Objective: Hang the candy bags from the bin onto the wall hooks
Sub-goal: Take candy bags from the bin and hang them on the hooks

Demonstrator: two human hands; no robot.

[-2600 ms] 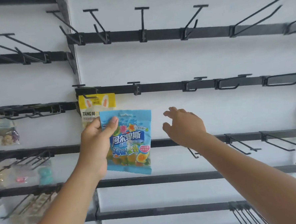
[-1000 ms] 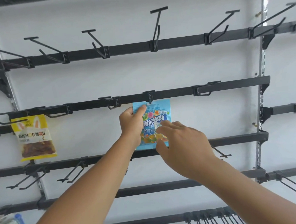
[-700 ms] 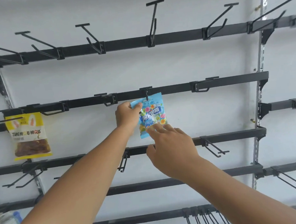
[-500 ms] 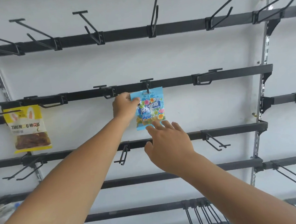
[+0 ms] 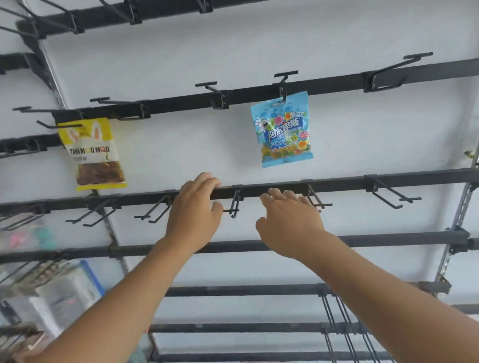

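Observation:
A blue candy bag (image 5: pixel 282 129) hangs by itself from a black wall hook (image 5: pixel 283 86) on the middle rail, slightly tilted. A yellow snack bag (image 5: pixel 93 153) hangs from a hook at the left end of the same rail. My left hand (image 5: pixel 196 212) is below the blue bag and to its left, empty, fingers loosely apart in front of the lower rail (image 5: pixel 345 184). My right hand (image 5: pixel 290 224) is under the blue bag, also empty with fingers spread. Neither hand touches a bag. The bin is out of view.
Rows of black rails with bare double-wire hooks (image 5: pixel 392 196) cover the white wall. At the far left hang blurred packets (image 5: pixel 25 236) of small goods. A slotted metal upright (image 5: pixel 459 215) runs down the right side.
Both hands have let go of the blue bag and dropped to the rail below; the bag now hangs free on its hook. The view has shifted, so the bags sit further right.

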